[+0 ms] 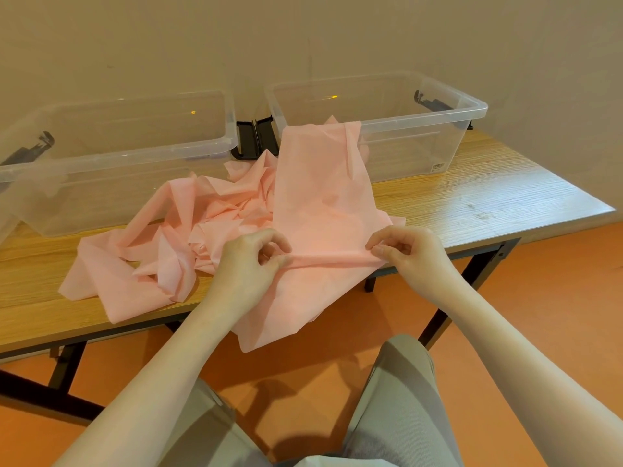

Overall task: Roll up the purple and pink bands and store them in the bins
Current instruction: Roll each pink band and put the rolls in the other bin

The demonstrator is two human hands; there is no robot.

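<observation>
Pinching a narrow starting fold across the pink band (323, 197) with left hand (249, 261) and right hand (409, 254), fingers curled on the fabric, near worktop (472, 197) edge. Trailing up over the right bin (421, 109) rim at far end; bunching in a tangle at left; hanging off the near edge too. Risking a skewed, loose roll from uneven tension between hands; snagging on the crumpled heap; dragging off the rim. Left bin (118, 129) holding something purplish, hard to tell.
</observation>
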